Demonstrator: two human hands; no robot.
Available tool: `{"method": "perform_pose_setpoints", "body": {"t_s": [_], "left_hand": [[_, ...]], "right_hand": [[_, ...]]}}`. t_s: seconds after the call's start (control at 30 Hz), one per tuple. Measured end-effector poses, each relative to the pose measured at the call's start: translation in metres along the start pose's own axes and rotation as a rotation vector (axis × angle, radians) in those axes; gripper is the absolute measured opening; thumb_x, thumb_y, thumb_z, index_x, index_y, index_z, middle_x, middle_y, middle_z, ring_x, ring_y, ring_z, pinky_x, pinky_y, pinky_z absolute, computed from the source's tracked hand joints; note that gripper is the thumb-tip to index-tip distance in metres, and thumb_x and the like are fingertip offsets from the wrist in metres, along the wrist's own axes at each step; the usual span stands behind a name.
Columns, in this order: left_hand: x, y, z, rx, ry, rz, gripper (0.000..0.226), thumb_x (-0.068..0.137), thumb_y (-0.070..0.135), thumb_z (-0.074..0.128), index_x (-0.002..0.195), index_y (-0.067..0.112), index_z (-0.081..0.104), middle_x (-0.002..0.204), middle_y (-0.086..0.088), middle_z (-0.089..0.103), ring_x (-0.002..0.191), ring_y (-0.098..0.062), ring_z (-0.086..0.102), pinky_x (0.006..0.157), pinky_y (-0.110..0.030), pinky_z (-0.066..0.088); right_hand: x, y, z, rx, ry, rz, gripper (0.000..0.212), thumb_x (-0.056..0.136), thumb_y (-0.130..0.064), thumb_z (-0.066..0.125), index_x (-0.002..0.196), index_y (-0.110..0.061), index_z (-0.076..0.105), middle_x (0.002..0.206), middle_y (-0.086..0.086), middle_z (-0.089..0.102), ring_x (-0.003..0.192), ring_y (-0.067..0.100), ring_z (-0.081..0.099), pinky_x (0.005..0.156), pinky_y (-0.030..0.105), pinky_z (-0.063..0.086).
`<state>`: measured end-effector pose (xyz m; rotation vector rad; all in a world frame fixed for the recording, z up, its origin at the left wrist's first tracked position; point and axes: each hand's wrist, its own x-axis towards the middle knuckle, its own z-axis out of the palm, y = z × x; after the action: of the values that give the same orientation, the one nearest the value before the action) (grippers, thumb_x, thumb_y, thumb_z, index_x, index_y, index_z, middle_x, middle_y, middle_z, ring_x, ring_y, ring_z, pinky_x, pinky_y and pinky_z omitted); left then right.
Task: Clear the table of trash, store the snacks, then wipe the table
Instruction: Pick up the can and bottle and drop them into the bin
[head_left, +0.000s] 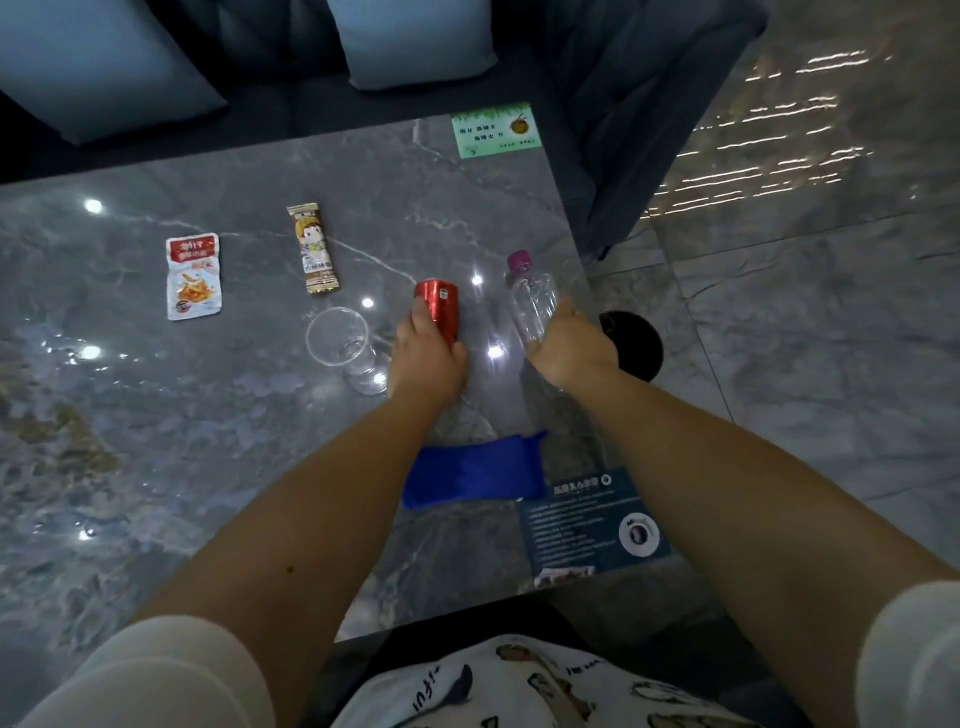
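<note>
A red can stands on the grey marble table, and my left hand is wrapped around its near side. My right hand grips the lower end of a clear plastic bottle with a purple cap, tilted away from me. A clear plastic cup stands just left of my left hand. Two snack packs lie further left: a brown bar wrapper and a red-and-white pouch. A blue cloth lies between my forearms.
A black round bin sits on the floor past the table's right edge, behind my right hand. A green card is at the far right corner, a dark blue card at the near right. A sofa with cushions lies beyond.
</note>
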<state>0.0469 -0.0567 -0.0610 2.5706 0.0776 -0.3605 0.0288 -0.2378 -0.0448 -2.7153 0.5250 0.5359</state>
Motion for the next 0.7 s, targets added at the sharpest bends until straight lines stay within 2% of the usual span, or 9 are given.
{"method": "perform_pose_setpoints", "body": {"t_s": [0.17, 0.3, 0.43, 0.53, 0.7], "left_hand": [[0.005, 0.004, -0.007, -0.099, -0.094, -0.106, 0.092, 0.084, 0.035, 0.063, 0.152, 0.022, 0.003, 0.136, -0.022, 0.044, 0.115, -0.039, 0.052, 0.096, -0.051, 0.046], [-0.005, 0.008, -0.012, -0.281, -0.202, -0.178, 0.093, 0.085, 0.031, 0.065, 0.151, 0.031, -0.001, 0.136, -0.02, 0.048, 0.113, -0.038, 0.056, 0.091, -0.05, 0.05], [-0.02, 0.016, -0.011, -0.342, -0.217, -0.106, 0.087, 0.089, 0.034, 0.062, 0.151, 0.028, 0.001, 0.135, -0.017, 0.051, 0.112, -0.038, 0.057, 0.094, -0.05, 0.048], [-0.03, 0.032, -0.009, -0.439, -0.234, -0.044, 0.085, 0.089, 0.036, 0.061, 0.151, 0.031, 0.003, 0.132, -0.015, 0.052, 0.11, -0.035, 0.058, 0.093, -0.046, 0.047], [-0.039, 0.079, 0.005, -0.591, -0.363, 0.036, 0.085, 0.09, 0.031, 0.062, 0.15, 0.038, 0.001, 0.136, -0.015, 0.047, 0.112, -0.033, 0.054, 0.096, -0.056, 0.046]], "right_hand": [[-0.012, 0.009, 0.002, 0.083, -0.026, 0.006, 0.061, 0.091, -0.033, 0.055, 0.135, 0.001, 0.03, 0.125, 0.02, 0.054, 0.104, 0.034, 0.059, 0.078, 0.039, 0.052], [-0.031, 0.014, -0.001, 0.199, -0.016, 0.016, 0.057, 0.087, -0.034, 0.057, 0.129, -0.001, 0.037, 0.115, 0.016, 0.058, 0.096, 0.031, 0.06, 0.077, 0.04, 0.053], [-0.049, 0.027, -0.011, 0.369, 0.032, 0.016, 0.053, 0.084, -0.036, 0.059, 0.123, -0.002, 0.046, 0.112, 0.017, 0.059, 0.093, 0.031, 0.061, 0.078, 0.042, 0.055], [-0.063, 0.043, -0.019, 0.536, 0.103, 0.011, 0.047, 0.082, -0.035, 0.061, 0.116, -0.004, 0.051, 0.102, 0.013, 0.062, 0.084, 0.026, 0.062, 0.068, 0.032, 0.051], [-0.067, 0.088, -0.036, 0.679, 0.181, 0.072, 0.035, 0.085, -0.024, 0.06, 0.115, -0.01, 0.049, 0.099, 0.009, 0.063, 0.084, 0.021, 0.062, 0.067, 0.029, 0.049]]}}
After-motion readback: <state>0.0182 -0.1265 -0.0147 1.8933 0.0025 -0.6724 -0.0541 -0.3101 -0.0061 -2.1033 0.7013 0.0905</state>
